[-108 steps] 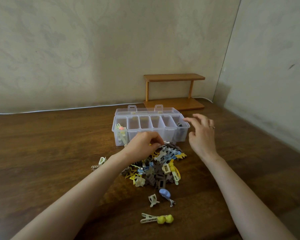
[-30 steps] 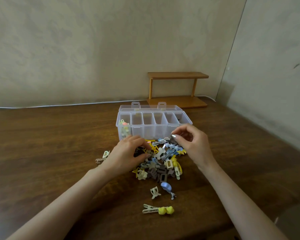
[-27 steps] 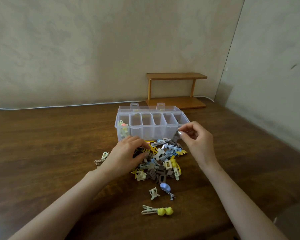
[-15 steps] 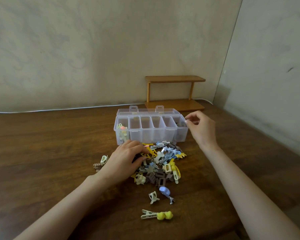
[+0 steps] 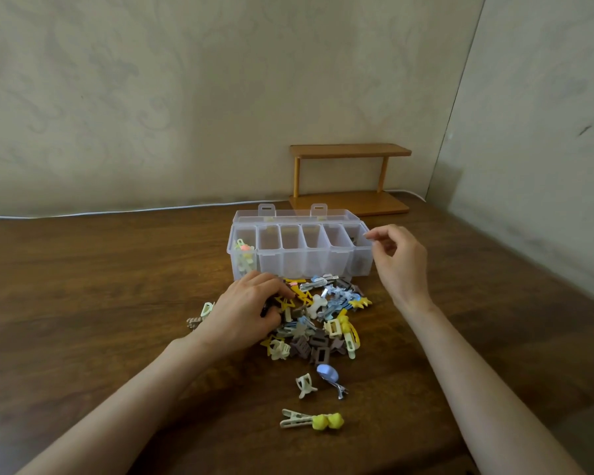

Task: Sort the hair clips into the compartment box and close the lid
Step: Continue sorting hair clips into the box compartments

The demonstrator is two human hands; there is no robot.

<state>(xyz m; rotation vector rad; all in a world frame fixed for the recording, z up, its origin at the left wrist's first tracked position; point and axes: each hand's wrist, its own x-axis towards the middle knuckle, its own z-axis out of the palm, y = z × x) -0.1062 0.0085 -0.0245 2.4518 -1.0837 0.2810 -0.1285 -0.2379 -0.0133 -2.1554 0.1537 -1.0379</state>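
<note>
View: I am looking down from the head camera at a dark wooden table [image 5: 83, 303].
Compartment box: clear plastic [image 5: 299, 265], standing at the far edge of the pile, with one row of compartments facing me.
Lid: open [image 5: 295, 216], tipped back behind the box with its two latch tabs standing up.
Leftmost compartment: I see a few pale clips with a pink-orange one [image 5: 244, 253] inside.
Rightmost compartment: something dark [image 5: 355, 240] lies in it; I cannot make out what.
Pile of hair clips: yellow, grey, blue and cream [image 5: 323, 320], heaped on the table just in front of the box.
Left hand: palm down [image 5: 246, 311] on the left side of the pile.
Left fingers: curled down [image 5: 275, 286] into the clips with the tips touching them; I cannot tell whether any clip is gripped.
Right hand: raised [image 5: 400, 258] beside the right end of the box, apart from the pile.
Right fingers: loosely curled, with the forefinger [image 5: 371, 234] and thumb tips close together at the rim of the rightmost compartment; I cannot tell whether they pinch anything.
Stray clips: two [image 5: 201, 313] lie just left of the left hand; a cream claw clip [image 5: 305, 385], a blue clip [image 5: 328, 373] and a cream clip with yellow balls [image 5: 311, 421] lie nearer me than the pile.
Background: a small wooden shelf [image 5: 348, 180] stands against the wall and a white cable [image 5: 117, 211] runs along the table's back edge.
</note>
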